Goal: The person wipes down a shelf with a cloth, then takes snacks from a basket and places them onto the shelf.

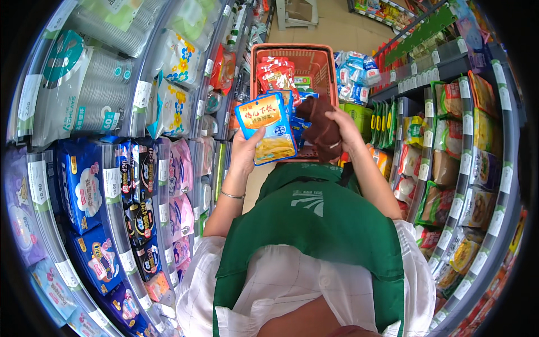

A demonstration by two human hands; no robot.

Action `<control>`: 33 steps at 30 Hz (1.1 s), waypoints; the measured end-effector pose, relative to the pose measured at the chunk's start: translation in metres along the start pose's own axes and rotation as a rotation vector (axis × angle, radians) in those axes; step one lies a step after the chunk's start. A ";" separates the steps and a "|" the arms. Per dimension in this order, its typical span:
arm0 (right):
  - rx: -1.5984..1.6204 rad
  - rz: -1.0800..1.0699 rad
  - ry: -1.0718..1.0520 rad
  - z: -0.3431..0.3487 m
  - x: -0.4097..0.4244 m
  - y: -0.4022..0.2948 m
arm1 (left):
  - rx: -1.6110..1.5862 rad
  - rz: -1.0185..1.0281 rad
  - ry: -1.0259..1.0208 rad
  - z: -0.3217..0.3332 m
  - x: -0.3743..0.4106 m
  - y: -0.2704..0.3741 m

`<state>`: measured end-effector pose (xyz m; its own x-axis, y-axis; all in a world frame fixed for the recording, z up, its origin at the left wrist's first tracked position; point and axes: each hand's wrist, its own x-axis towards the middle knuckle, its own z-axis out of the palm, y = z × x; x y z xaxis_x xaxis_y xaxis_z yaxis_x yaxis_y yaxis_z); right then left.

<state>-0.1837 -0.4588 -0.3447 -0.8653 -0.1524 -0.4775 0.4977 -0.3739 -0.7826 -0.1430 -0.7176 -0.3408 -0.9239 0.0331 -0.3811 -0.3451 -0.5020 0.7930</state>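
Note:
In my left hand [246, 149] is a blue and orange food pouch [268, 128], its printed front turned up and my thumb across its edge. My right hand [346, 128] grips a crumpled dark brown cloth [321, 130]. Both hands are over the near end of a red plastic shopping basket [294, 47]. Inside the basket lie several red food packets [276, 76], with a green package [302, 81] beside them. More blue pouches [299, 126] show between my hands, partly hidden by the held pouch and the cloth.
Shelves on the left hold packed plastic cups [99, 90], wipes or tissue packs [181, 101] and blue hygiene packs [80, 185]. Bagged foods [448, 132] fill the right shelves [459, 210]. Blue and white packets [357, 69] are piled beside the basket. A pale stand [297, 17] stands on the tiled floor [337, 25] beyond.

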 end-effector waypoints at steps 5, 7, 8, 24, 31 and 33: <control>-0.461 -0.218 -0.144 0.021 -0.014 0.007 | -0.052 -0.054 -0.076 0.019 0.006 -0.001; -0.454 -0.419 -0.156 0.030 -0.015 0.009 | -0.052 -0.043 -0.146 0.033 0.010 -0.006; -0.349 -0.395 -0.141 0.031 -0.024 0.005 | -0.048 -0.042 -0.176 0.039 0.013 -0.006; -0.035 -0.005 0.343 -0.044 -0.086 0.084 | 0.944 0.285 -0.043 -0.019 0.085 -0.083; -0.174 -0.147 0.395 -0.109 -0.051 0.137 | 0.870 -0.207 0.114 -0.097 0.112 -0.121; -0.171 -0.157 0.322 -0.116 -0.030 0.148 | 1.188 -0.018 0.200 -0.144 0.143 -0.165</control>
<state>-0.0769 -0.4038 -0.4928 -0.8822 0.1994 -0.4265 0.3873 -0.2077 -0.8982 -0.1944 -0.7544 -0.5949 -0.9119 -0.1552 -0.3800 -0.3911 0.6097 0.6894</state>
